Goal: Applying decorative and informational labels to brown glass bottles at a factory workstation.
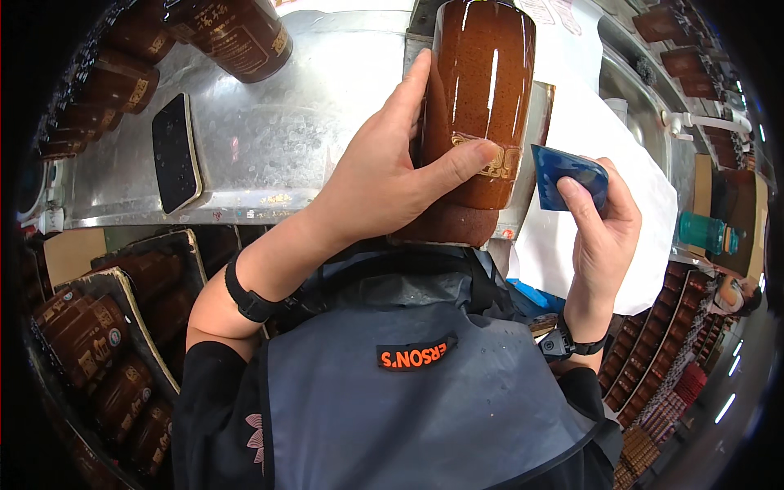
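Observation:
A glossy brown glazed jar (pixel 483 90) with a gold pattern near its lower end lies lengthwise on a dull brown support (pixel 449 224) at the table's front edge. My left hand (pixel 396 163) grips it, with the thumb across the gold pattern and the fingers along its left side. The fingertips are partly hidden behind the jar. Just right of the jar, my right hand (pixel 604 216) pinches a flat blue scraper (pixel 563 178) between thumb and fingers. A gap shows between the scraper and the jar.
A dark phone (pixel 174 155) lies on the metal table (pixel 278 122) at left. More brown jars (pixel 237 37) stand at the far left. White paper (pixel 629 237) covers the right side, near a sink and tap (pixel 706 122). Crates (pixel 135 302) of jars stand low at left.

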A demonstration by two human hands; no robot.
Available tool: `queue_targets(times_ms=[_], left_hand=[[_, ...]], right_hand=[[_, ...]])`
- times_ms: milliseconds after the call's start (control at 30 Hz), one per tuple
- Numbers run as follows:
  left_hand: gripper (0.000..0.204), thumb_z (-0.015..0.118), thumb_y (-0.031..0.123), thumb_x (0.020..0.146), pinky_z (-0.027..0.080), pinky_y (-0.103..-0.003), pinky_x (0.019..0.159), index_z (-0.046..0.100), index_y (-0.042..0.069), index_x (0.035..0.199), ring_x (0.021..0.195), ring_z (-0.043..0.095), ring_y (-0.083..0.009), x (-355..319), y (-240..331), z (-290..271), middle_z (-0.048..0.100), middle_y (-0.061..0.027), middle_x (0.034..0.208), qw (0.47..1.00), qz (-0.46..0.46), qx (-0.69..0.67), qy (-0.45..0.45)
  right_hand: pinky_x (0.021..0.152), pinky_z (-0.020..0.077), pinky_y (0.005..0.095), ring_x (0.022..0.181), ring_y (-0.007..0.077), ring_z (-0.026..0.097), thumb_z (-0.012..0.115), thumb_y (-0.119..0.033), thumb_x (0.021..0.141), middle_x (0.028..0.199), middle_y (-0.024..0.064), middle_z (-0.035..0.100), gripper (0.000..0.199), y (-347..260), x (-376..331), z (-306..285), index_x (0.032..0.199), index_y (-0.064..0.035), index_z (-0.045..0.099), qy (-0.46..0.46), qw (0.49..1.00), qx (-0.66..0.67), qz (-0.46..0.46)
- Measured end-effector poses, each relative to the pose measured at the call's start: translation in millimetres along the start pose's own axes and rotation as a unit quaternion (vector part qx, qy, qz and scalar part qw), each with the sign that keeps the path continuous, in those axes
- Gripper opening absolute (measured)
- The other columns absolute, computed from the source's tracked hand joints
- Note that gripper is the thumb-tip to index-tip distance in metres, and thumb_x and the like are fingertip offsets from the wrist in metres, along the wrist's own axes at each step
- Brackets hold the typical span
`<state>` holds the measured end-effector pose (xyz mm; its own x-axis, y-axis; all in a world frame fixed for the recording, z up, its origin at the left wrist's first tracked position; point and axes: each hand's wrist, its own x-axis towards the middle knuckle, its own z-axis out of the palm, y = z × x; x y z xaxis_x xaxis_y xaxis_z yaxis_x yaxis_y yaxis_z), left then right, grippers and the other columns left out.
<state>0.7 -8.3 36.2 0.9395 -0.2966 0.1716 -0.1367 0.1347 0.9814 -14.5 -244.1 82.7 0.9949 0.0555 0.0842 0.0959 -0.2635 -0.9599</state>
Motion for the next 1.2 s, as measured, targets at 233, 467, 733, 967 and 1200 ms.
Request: queue_targets(times_ms=[233,467,733,967,1200], left_hand=[[0.076,0.062,0.015,0.098,0.036,-0.034,0.111,0.014,-0.007,0.152,0.134,0.044,-0.0213,1,-3,0,0.037,-0.0182,0.15,1.0,0.005,-0.017,0.002],[0.09,0.068,0.033,0.094,0.039,-0.034,0.108,0.015,-0.015,0.148,0.13,0.049,-0.0272,-4,-15,-2,0.048,-0.0263,0.139,0.998,0.037,0.029,0.046],[0.087,0.065,0.028,0.096,0.037,-0.035,0.111,0.011,-0.017,0.148,0.135,0.043,-0.0282,-4,-12,-2,0.039,-0.0283,0.146,0.998,0.032,-0.057,0.023],[0.101,0.074,0.036,0.089,0.035,-0.036,0.111,0.01,-0.016,0.148,0.137,0.041,-0.0317,-6,-9,-7,0.036,-0.0306,0.147,0.997,-0.002,-0.078,0.03],[0.13,0.093,0.036,0.06,0.03,-0.041,0.117,0.012,-0.007,0.152,0.144,0.031,-0.038,-9,-6,-7,0.026,-0.0293,0.154,0.954,0.099,0.28,0.033]], right_hand=[[0.071,0.0433,0.0192,0.079,0.0068,0.056,0.073,0.0,0.084,0.087,0.0009,0.062,0.019,-16,6,8,0.102,0.004,0.068,-0.058,0.998,-0.004,0.014],[0.067,0.041,0.0207,0.076,0.0073,0.054,0.074,-0.002,0.082,0.082,0.0013,0.063,0.019,-17,30,0,0.1,0.0011,0.071,-0.045,0.978,-0.156,-0.13],[0.066,0.0407,0.021,0.076,0.0088,0.053,0.072,0.004,0.082,0.085,0.0027,0.06,0.017,-16,29,-8,0.099,0.0061,0.069,-0.021,0.993,-0.09,-0.077],[0.067,0.0434,0.0228,0.076,0.0129,0.056,0.074,0.008,0.076,0.086,0.006,0.062,0.025,-24,17,10,0.1,0.0022,0.071,-0.01,0.974,-0.163,-0.157],[0.068,0.0438,0.0327,0.077,0.0216,0.053,0.069,-0.024,0.068,0.084,0.002,0.063,0.039,-50,7,18,0.102,-0.0083,0.077,-0.307,0.837,-0.303,-0.338]])
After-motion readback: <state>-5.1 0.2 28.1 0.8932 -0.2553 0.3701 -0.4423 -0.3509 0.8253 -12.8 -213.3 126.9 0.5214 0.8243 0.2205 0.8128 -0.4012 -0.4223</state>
